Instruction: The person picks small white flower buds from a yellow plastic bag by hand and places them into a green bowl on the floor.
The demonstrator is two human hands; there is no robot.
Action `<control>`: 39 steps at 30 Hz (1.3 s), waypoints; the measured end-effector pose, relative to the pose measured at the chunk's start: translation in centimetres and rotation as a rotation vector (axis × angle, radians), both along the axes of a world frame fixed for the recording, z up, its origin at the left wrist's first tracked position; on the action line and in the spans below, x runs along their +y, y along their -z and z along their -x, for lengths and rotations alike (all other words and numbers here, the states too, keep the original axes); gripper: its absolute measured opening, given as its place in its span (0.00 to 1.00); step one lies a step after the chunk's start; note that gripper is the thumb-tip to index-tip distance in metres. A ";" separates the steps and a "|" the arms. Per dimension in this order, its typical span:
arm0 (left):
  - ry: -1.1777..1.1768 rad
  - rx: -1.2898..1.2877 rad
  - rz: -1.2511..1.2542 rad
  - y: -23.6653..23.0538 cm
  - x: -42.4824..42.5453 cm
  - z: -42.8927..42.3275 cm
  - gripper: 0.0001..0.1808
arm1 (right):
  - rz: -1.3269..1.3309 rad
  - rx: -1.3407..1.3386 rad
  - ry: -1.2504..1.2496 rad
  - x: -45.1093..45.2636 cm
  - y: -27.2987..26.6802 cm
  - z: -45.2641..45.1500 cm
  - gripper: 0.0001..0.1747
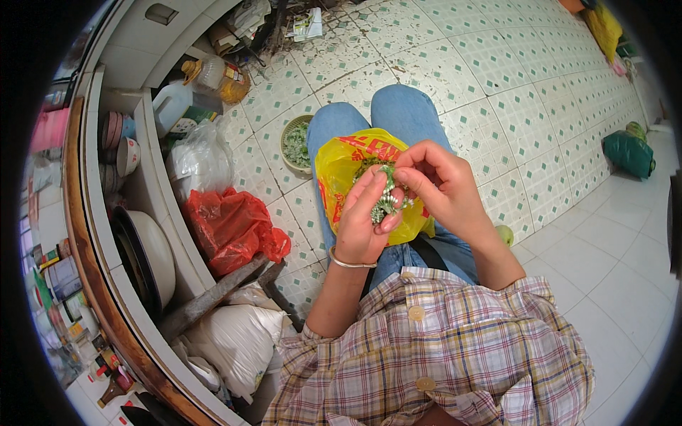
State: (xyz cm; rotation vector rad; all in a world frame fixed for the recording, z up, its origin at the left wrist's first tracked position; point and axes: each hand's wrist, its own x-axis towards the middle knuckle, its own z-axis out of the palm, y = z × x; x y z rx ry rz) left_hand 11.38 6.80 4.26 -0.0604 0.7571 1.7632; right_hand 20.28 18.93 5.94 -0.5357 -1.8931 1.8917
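My left hand (pixel 367 213), with a bangle at the wrist, holds a cluster of small whitish-green flower buds (pixel 386 205) over my lap. The thumb and index finger of my right hand (pixel 437 186) pinch at the upper part of the same cluster, where some green shows. Beneath both hands a yellow plastic bag (pixel 333 175) with red print lies spread wide on my thighs, with more greenery inside. A round basket (pixel 305 170) of similar green-white pieces stands on the floor beside my knee.
Left of me are a red plastic bag (pixel 229 229), a clear plastic bag (pixel 202 154), an oil bottle (pixel 218 80) and shelves with bowls (pixel 128 157). A wooden beam (pixel 213 298) slants near my left elbow. A dark green bag (pixel 628 154) lies at far right.
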 end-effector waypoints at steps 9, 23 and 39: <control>0.122 -0.208 -0.090 0.6 -0.4 0.2 0.16 | -0.026 -0.030 0.046 1.0 0.1 -0.2 0.07; -0.336 0.045 0.044 1.0 -5.3 9.3 0.11 | -0.506 -0.145 0.463 10.2 2.9 -2.0 0.05; 0.018 -0.345 -0.231 -0.8 -2.0 5.7 0.13 | -0.551 0.119 -0.068 3.6 -2.3 4.4 0.06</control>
